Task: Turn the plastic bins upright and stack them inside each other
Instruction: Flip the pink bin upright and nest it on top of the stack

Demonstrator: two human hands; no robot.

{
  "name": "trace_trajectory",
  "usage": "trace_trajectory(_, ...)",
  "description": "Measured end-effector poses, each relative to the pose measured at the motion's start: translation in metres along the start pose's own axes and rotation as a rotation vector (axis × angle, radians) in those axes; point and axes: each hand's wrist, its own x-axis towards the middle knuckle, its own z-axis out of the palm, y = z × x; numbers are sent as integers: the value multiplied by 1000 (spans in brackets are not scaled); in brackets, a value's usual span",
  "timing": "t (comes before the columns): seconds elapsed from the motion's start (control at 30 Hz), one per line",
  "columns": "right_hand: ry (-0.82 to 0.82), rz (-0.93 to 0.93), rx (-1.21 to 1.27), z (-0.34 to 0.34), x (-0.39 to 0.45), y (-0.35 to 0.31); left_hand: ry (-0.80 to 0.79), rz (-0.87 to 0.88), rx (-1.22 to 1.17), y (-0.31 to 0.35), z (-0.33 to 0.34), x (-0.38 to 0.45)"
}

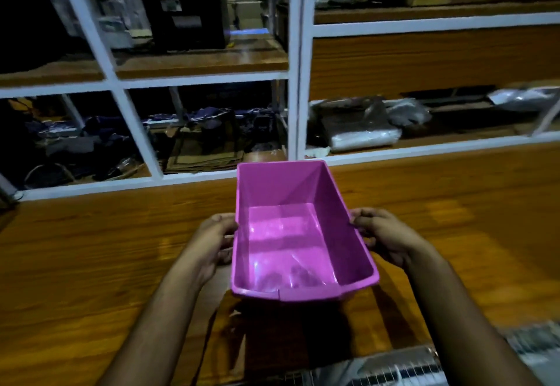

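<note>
A pink plastic bin (298, 234) is upright with its open side facing up, held above the wooden table (91, 249) in the middle of the view. It is empty inside. My left hand (212, 240) grips its left long wall. On the opposite wall, my right hand (385, 237) holds the rim with fingers curled over it. No other bin is in view.
White-framed shelves (295, 82) with wooden boards stand behind the table, holding bagged goods (357, 125), dark clothes and boxes. A plastic-wrapped package (394, 367) lies at the table's near right edge. A dark cable (212, 325) runs under the bin.
</note>
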Motion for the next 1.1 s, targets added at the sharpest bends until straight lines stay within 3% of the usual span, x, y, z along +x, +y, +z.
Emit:
trace_trajectory(0.23,128,32,240,-68,-89,21,-346,-38,89,-6,66,12)
trace_trajectory(0.53,493,-85,413,-204,-239,63,-774,-113,138,-32,274,-27)
trace_trajectory(0.87,808,-180,550,-398,-368,126,-919,-82,234,-77,539,-116)
trace_trajectory(1.1,950,-215,623,-522,-404,136,-1051,-85,265,-82,690,-141)
